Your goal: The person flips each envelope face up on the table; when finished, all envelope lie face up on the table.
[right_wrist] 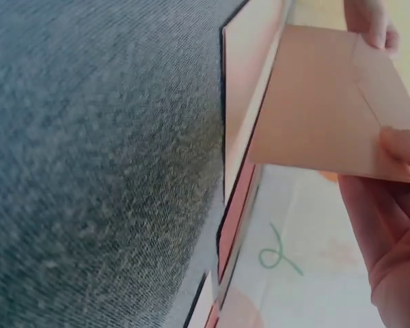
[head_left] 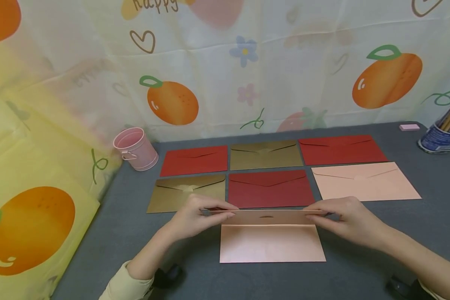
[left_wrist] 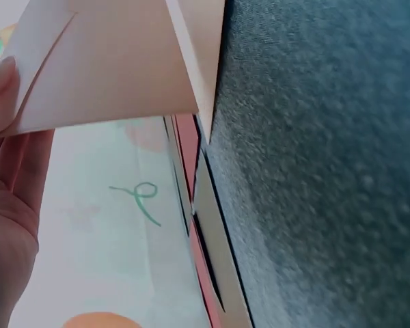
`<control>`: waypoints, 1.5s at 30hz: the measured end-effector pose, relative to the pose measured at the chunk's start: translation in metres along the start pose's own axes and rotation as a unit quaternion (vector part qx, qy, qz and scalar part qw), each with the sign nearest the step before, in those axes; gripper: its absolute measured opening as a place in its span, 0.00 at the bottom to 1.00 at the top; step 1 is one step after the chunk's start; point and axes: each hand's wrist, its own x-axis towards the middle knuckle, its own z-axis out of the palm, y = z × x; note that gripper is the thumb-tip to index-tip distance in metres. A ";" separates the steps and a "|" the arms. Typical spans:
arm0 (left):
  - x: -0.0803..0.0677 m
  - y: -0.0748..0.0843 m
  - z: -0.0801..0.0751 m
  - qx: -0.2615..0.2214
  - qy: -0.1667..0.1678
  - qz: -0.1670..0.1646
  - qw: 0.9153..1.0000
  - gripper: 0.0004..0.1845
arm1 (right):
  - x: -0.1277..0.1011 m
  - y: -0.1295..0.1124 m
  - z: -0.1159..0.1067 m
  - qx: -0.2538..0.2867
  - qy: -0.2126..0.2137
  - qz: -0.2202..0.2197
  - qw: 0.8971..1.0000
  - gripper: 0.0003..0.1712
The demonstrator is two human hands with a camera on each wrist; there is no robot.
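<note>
Pink envelope (head_left: 271, 243), flap between fingers (head_left: 225, 215)

pink bucket (head_left: 136, 148) far-left | pen cup (head_left: 437, 138) far-right | eraser (head_left: 409, 127) by cup | fruit-print cloth (head_left: 247, 62) bkgd

Pink envelope (right_wrist: 314, 102) standing on edge on the grey table (right_wrist: 89, 171), flap lifted. Right hand (right_wrist: 389, 225) pinching the flap's near corner, thumb on top. Left hand (right_wrist: 369, 24) fingertips at the far corner. Red envelope (right_wrist: 234, 212) edge just beyond.
</note>
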 end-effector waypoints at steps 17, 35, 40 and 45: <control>-0.038 -0.004 -0.031 -0.056 0.075 -0.179 0.979 0.07 | 0.023 -0.006 0.009 0.026 -0.033 0.149 0.988 0.14; -0.134 -0.034 -0.131 -0.146 0.012 -0.469 0.871 0.11 | 0.110 -0.015 0.121 0.238 -0.155 0.306 0.909 0.17; -0.155 -0.038 -0.141 -0.132 0.033 -0.516 0.846 0.11 | 0.127 -0.016 0.146 0.214 -0.191 0.302 0.909 0.19; -0.162 -0.039 -0.143 -0.095 0.068 -0.560 0.820 0.15 | 0.140 -0.015 0.158 0.151 -0.206 0.273 0.927 0.19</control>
